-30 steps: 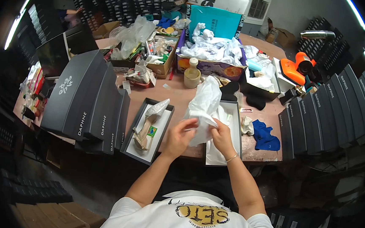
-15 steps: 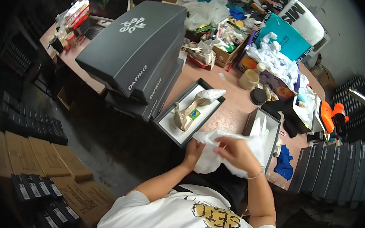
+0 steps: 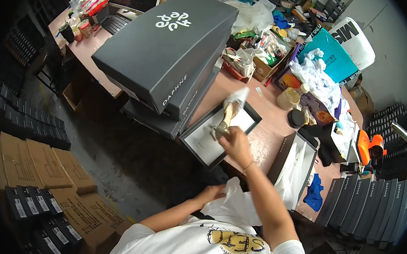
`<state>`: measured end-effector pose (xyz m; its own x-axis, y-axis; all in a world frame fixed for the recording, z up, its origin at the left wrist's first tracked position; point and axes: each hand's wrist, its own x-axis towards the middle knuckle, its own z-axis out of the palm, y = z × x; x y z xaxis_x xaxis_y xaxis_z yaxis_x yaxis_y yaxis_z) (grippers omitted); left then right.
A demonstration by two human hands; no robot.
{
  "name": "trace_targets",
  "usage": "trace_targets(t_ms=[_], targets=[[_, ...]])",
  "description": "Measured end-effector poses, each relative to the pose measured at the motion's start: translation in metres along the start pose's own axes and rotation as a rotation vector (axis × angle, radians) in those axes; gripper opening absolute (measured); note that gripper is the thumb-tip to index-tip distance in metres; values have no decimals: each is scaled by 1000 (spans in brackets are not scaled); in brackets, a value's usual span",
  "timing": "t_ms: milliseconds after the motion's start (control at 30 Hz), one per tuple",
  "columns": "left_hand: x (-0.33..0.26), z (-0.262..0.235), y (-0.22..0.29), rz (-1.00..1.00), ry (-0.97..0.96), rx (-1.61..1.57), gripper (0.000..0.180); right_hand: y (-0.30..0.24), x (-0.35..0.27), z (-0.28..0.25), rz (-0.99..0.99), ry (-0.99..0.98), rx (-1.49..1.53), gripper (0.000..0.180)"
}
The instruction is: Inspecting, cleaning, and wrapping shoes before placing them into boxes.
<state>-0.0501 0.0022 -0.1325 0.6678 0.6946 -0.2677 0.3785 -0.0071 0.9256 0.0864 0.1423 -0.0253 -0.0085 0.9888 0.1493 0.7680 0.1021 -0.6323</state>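
My right hand (image 3: 237,143) grips the glittery heel end of a high-heeled shoe (image 3: 227,115), fingers closed round it. White wrapping covers the toe of the shoe, which tilts upward over a shallow dark-rimmed box part (image 3: 201,145) with a white inside. Close to my body, my left hand (image 3: 212,192) is closed on the edge of a thin white bag or sheet (image 3: 231,203) that hangs across my lap. On the right lies an open shoe box (image 3: 282,156) with white paper inside.
Large dark shoe boxes (image 3: 164,44) are stacked at the left of the pink table (image 3: 215,87). Jars (image 3: 288,99), crumpled white paper (image 3: 316,71) and an orange tool (image 3: 369,145) lie toward the back right. Cartons (image 3: 47,163) stand on the floor at left.
My right hand has left the white sheet, reached forward and taken hold of the shoe, lifting and turning it. The left hand has drawn the sheet down toward my lap.
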Motion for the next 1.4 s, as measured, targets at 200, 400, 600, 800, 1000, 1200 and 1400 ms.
trace_targets(t_ms=[200,400,600,800,1000,1200,1400], targets=[[-19,-80,37,88,37,-399,41,33,12,-50,-362,-26,-102,40],[-39,-114,66,115,56,-857,21,66,-7,-24,85,308,361,80],[-31,-129,65,74,519,-725,17,62,0,-33,228,51,501,69],[-5,-174,203,719,1128,-337,22,67,-5,-58,198,-112,547,60],[109,-178,217,805,1008,402,23,68,-96,-153,269,123,1341,50],[185,-109,188,466,685,-347,18,40,-227,-223,284,107,1445,60],[118,-44,222,585,494,6,21,29,-200,-179,488,191,1643,39]])
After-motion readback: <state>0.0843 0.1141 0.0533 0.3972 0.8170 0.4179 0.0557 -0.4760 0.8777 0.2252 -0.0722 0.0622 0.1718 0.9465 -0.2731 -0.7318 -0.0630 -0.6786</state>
